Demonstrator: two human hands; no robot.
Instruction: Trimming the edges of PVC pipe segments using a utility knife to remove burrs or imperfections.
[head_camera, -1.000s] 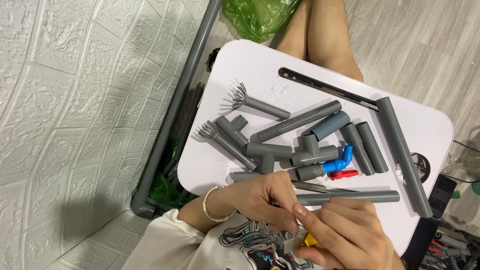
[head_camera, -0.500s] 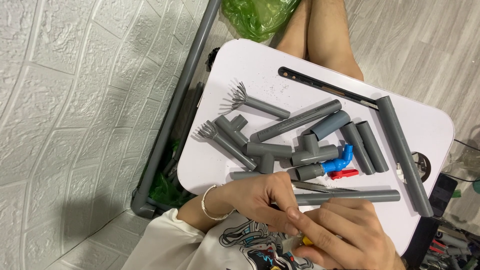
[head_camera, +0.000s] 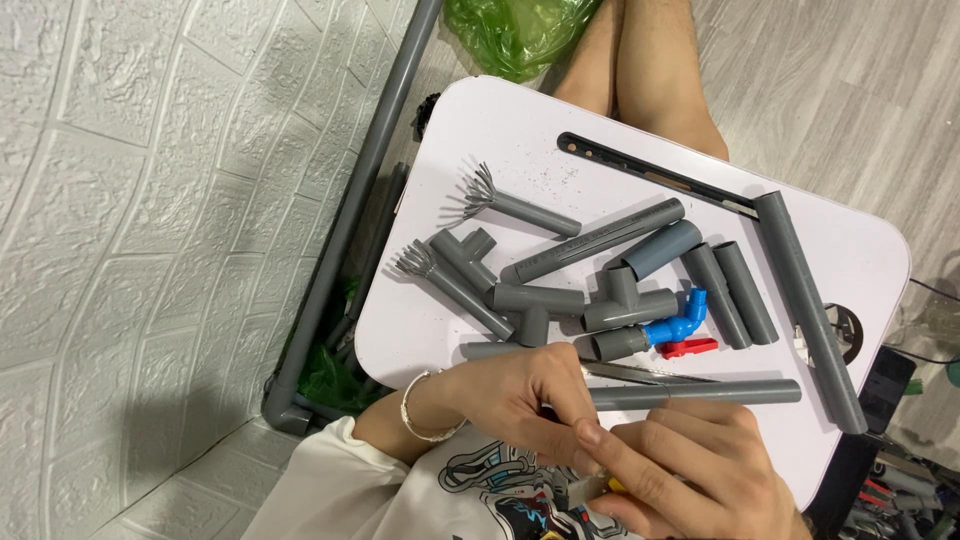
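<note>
My left hand (head_camera: 505, 395), with a bracelet on the wrist, and my right hand (head_camera: 690, 470) meet at the near edge of a white table (head_camera: 520, 120). Their fingers are pinched together on a small yellow and metal object (head_camera: 588, 488), which is mostly hidden by them. A long grey pipe (head_camera: 700, 393) lies just past my knuckles, one end under my left hand. Beyond it are several grey pipe pieces and tee fittings (head_camera: 535, 298), and a blue elbow with a red valve handle (head_camera: 680, 328).
Two pipes with splayed, cut ends (head_camera: 500, 200) lie at the left. A long grey pipe (head_camera: 805, 305) and a black metal strip (head_camera: 650, 172) lie at the right and far side. Another person's bare legs (head_camera: 650, 70), a green bag (head_camera: 515, 35) and a white wall (head_camera: 150, 200) surround the table.
</note>
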